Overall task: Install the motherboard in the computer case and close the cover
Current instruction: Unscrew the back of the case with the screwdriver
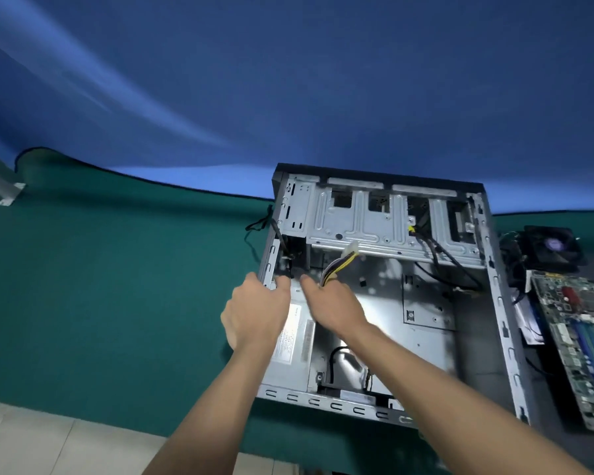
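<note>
both hands reach into the far-left corner of the open computer case point(501, 296), forearms stretched out from the bottom of the view. left hand point(254, 313) sits at the case's left wall, thumb outside the wall, fingers curled over the edge and down inside; looks like it grips the wall edge or the dark part just inside, cannot tell which. right hand point(333, 303) lies palm down inside the case, fingers extended toward the same dark corner, fingertips hidden in shadow, so cannot tell if it pinches anything. yellow and black cable bundle point(336, 265) with a white connector rises just beside the right hand's knuckles, touching or nearly touching. case lies on its side on the green surface point(117, 286), cover off, interior tray bare metal. power supply point(295, 337) with a label sits in the case's left part, partly under both hands. drive cage point(384, 221) spans the far end with black cables hanging from it. motherboard point(580, 337) lies outside the case, on the surface just right of it, blue slots visible. black fan point(552, 248) sits beyond the motherboard, near the case's far-right corner. blue backdrop point(288, 80) behind.
</note>
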